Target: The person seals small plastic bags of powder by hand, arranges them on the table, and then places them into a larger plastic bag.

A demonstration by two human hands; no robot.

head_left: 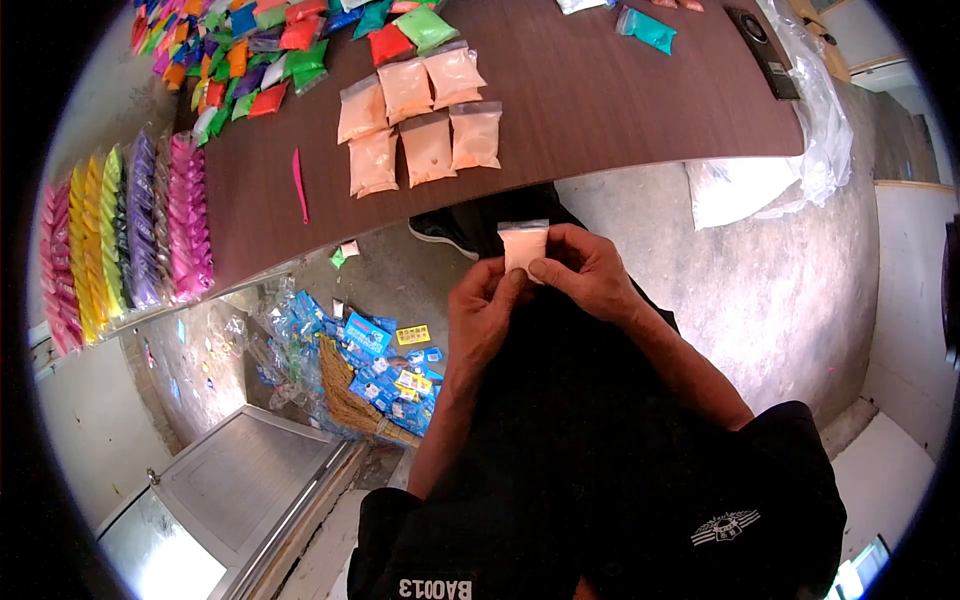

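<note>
Between my two hands is a small clear zip bag (525, 246) filled with something peach-coloured, its clear top strip facing the table. My left hand (484, 305) pinches its lower left part. My right hand (588, 272) grips the right side, with the thumb pressed on the front. The bag is over my lap, just off the table's near edge. Beyond it on the table lie several like peach bags (426, 148) in two rows. The fingers behind the bag are hidden.
On the brown table (600, 110) are a heap of colourful small bags (300, 35), a pink plastic knife (299, 186), a teal bag (647, 31) and a dark device (762, 52). Packed coloured strips (145, 225) hang at the left edge. A broom (345, 385) and blue packaging (385, 370) lie on the floor.
</note>
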